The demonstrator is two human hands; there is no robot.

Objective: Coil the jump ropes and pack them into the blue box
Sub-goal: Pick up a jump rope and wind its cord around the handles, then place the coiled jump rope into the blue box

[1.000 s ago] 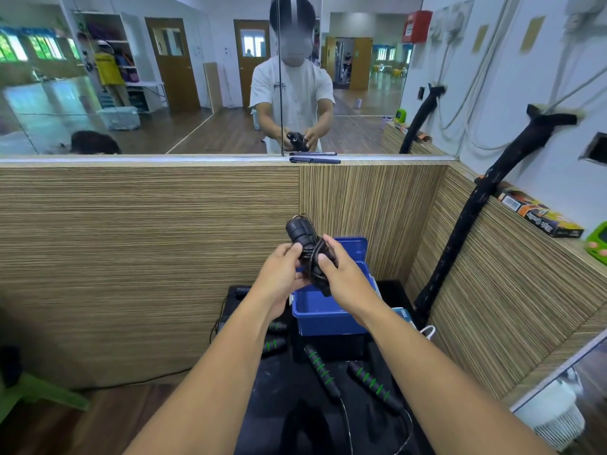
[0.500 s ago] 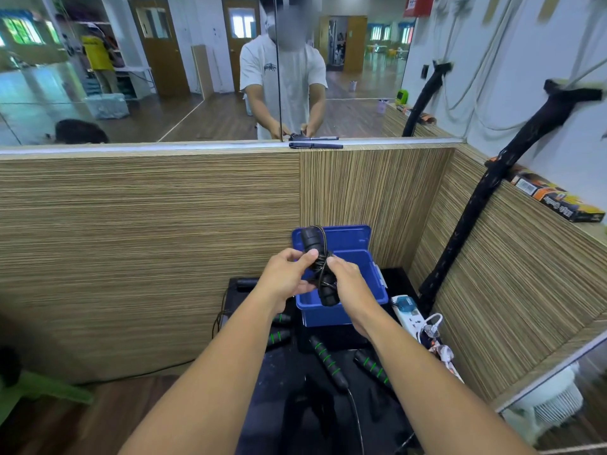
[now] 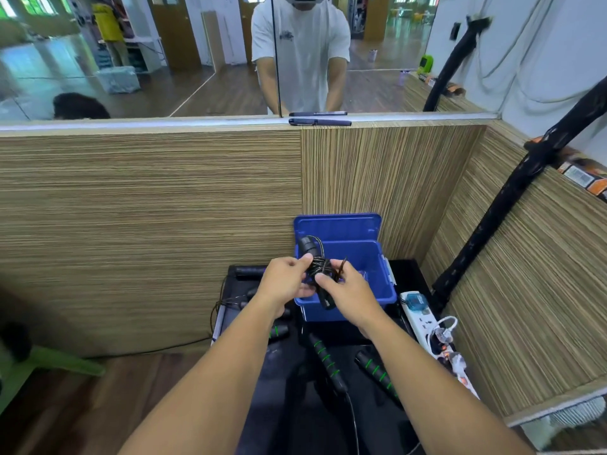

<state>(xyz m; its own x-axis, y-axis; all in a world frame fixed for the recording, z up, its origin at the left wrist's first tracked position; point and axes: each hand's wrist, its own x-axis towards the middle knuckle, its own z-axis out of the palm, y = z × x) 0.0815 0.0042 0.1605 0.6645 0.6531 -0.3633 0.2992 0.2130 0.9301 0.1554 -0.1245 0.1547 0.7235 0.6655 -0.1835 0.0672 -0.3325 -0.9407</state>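
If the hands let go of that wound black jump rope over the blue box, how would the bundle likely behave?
The coiled jump rope would probably drop as one bundle, since cord wraps its handles. The loose loop near the right hand might spring open. It looks light: the left hand holds it with fingertips.

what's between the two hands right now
In the head view, the coiled jump rope sits between the left hand and right hand, both pinching it above the blue box.
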